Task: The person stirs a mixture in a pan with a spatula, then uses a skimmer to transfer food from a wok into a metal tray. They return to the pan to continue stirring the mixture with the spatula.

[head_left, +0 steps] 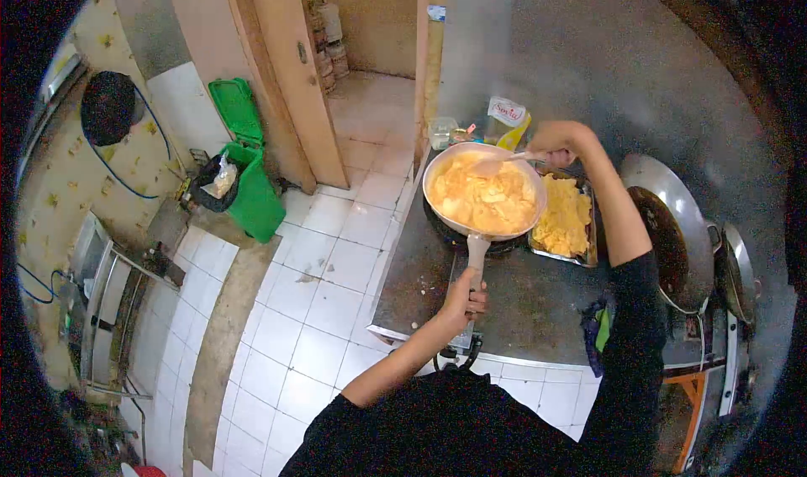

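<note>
My left hand (465,297) is wrapped round the handle of a frying pan (430,187) over the stove. Yellow scrambled eggs (483,195), partly set and still wet-looking, fill the pan. In my right hand (559,142) is a spatula (525,156), its blade dipping into the eggs at the far side of the pan. Just right of the pan, a rectangular metal tray (591,254) holds a heap of cooked scrambled egg (561,216). Beyond the pan stand a clear plastic tub (442,132) and a labelled pouch (507,111).
Large woks (672,183) lean on the right side of the counter (521,313). A dark cloth with a green part (598,334) lies near the front edge. On the tiled floor to the left is an open green bin (252,195), near a doorway with gas cylinders (329,27).
</note>
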Motion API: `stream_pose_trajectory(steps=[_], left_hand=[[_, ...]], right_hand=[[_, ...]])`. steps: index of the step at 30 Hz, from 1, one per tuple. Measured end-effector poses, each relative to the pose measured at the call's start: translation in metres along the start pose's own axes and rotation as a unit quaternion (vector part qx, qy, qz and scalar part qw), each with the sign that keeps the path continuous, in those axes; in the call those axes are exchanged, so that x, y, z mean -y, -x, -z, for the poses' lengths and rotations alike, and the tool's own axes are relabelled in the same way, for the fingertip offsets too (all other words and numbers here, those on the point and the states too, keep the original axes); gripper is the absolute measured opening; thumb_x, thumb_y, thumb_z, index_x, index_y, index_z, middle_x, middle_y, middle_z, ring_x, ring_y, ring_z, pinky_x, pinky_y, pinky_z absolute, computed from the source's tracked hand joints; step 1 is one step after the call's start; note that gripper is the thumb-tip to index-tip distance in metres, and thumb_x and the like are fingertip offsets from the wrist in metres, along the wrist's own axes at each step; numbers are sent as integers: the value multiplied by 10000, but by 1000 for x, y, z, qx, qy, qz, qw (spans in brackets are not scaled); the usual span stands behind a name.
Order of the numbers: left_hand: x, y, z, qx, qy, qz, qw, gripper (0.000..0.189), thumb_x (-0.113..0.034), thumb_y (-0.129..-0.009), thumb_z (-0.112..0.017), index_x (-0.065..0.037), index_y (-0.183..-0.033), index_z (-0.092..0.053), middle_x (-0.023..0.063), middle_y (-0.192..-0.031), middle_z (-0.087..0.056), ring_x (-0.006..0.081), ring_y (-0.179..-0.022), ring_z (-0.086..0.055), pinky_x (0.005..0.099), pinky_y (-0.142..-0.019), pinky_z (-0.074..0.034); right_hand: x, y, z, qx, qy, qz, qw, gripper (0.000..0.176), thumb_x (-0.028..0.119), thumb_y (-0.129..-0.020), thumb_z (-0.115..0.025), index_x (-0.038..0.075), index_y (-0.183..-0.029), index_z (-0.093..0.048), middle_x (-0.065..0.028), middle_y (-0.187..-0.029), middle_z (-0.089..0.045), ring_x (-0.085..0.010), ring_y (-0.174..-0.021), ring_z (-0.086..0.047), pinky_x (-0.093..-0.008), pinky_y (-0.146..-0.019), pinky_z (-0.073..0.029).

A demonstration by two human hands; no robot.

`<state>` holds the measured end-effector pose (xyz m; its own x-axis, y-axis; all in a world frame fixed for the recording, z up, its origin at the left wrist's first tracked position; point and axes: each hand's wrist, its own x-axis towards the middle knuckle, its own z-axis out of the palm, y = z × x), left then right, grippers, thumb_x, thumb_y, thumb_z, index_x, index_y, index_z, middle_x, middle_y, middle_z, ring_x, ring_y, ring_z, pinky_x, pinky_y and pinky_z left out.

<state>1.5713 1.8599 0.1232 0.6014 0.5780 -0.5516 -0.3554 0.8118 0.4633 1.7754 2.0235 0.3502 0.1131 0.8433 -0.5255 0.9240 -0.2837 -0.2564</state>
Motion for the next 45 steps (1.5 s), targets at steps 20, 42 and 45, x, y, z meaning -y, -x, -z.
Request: stream_pose_trajectory(steps=[20,42,45], left_hand=[[2,-2,2,33,5,20,999,365,-504,-778,-448,-141,-748,-423,-82,-467,-251,39,-341,-211,216,-334,-140],[-1,0,3,46,41,31,998,307,-436,-754,-490,-137,-749,-423,-78,-470,-238,41,-343,-212,217,-331,-146],[0,1,3,44,42,29,998,307,-437,-757,-483,-136,-746,-422,-78,-471,-242,41,-343,-214,219,-331,-146]], right_hand=[[-52,-48,-109,233,-405,22,884,196,256,-848,-483,167,-1009,-550,56,-474,-303,-16,-346,-236,-179,-286,-142],[-22,73,0,11,94,-33,995,272,235,-731,-557,23,-564,-522,-49,-446,-457,-88,-332,-375,-233,-292,-285],[-4,67,-14,72,123,-67,987,229,180,-685,-560,3,-543,-529,-71,-472,-498,-120,-368,-439,-262,-331,-343]])
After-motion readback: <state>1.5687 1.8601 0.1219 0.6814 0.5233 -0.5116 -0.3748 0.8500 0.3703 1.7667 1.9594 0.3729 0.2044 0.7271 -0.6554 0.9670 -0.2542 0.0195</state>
